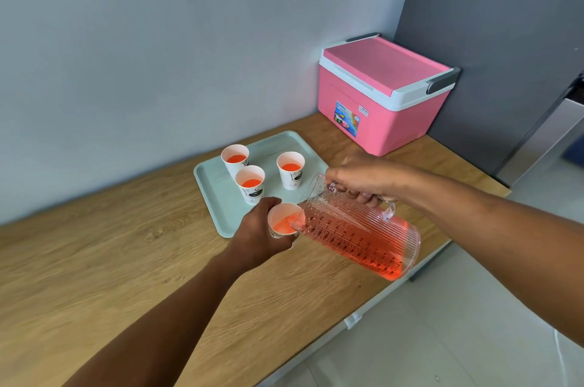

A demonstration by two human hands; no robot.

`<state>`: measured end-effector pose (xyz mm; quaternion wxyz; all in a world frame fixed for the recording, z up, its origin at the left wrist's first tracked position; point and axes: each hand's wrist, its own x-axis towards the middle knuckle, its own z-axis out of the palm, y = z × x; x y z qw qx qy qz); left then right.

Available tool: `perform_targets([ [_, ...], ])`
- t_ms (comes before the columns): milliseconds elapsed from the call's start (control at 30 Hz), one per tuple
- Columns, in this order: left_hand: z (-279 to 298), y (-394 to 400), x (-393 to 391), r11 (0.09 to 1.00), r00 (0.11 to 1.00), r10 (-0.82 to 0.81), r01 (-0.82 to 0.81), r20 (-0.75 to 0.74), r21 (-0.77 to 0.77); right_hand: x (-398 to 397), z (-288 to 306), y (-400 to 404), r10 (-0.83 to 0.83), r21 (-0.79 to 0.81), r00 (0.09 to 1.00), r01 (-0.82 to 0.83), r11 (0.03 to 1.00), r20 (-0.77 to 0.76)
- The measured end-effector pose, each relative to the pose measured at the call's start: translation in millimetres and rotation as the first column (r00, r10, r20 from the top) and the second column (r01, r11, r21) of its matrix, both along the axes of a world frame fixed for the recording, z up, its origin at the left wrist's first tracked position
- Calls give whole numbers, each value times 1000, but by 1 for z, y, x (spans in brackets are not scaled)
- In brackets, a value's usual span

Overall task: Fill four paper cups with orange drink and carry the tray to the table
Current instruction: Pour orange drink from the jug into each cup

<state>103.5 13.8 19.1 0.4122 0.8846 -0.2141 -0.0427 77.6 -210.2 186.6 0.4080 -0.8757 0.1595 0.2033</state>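
- Clear ribbed plastic measuring jug (357, 228): black graduation marks and numerals printed down its side, too small to read; beaded droplets on the upper wall; tipped steeply, spout low at 9 o'clock, touching the rim of the held cup. Orange drink pools along its lower side.
- Right hand (360, 178): fingers curled round the jug's clear loop handle, firm grip from above.
- Left hand (257, 230): wrapped round a white paper cup (284, 222), holding it at the tray's near edge; cup partly filled with orange liquid.
- Pale mint rectangular plastic tray (218, 197): rounded corners, raised lip, lying flat on the wood-grain laminate counter (110, 260).
- Three white paper cups with a dark printed emblem stand upright on the tray, each holding orange drink: one at 11 o'clock (235, 160), one at the centre (250, 182), one at 2 o'clock (290, 170). Emblem wording illegible.
- Pink hard-plastic cooler box (379, 92): white rim, grey handle, lid closed, at the counter's 1 o'clock corner against the wall. Colourful front sticker and a small white label; text unreadable.
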Motion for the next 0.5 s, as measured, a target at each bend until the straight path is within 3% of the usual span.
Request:
perform_targets([
  [500, -2, -4, -3, 1000, 999, -4, 5, -43, 28, -8, -2, -3, -10, -45, 1000, 10, 999, -4],
])
